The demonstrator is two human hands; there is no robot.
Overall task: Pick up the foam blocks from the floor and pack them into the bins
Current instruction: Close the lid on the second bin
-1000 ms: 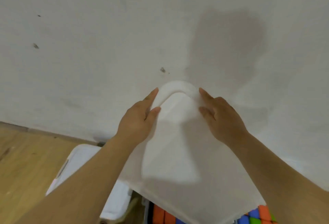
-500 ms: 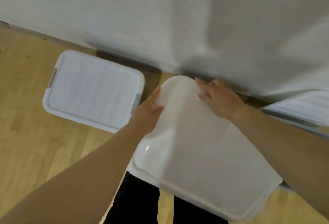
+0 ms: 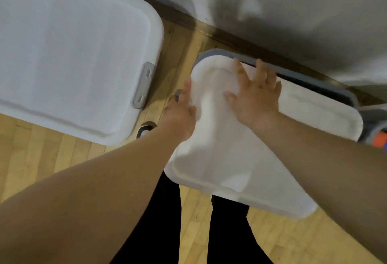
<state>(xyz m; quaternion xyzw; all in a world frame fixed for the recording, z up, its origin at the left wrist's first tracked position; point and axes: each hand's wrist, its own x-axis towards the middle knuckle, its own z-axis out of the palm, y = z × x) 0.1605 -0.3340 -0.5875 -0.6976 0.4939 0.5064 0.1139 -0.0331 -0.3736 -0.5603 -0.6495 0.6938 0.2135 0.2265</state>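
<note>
Fingers [image 3: 239, 71] of the right hand [image 3: 254, 98] are spread straight and press flat on top of the white lid [image 3: 226, 154], gripping nothing. The left hand [image 3: 180, 110] holds the lid's left edge, thumb hooked over the rim; motion blur hides how far its other fingers [image 3: 187, 87] curl. The lid lies tilted over a grey-rimmed bin [image 3: 219, 53] against the wall [image 3: 293, 12], its far edge just inside that rim. Orange and purple foam blocks [image 3: 381, 141] show just past the lid's right corner. To the left, a second bin [image 3: 73, 54] stands on the wooden floor [image 3: 41, 159], lidded, with a grey latch [image 3: 144, 85].
</note>
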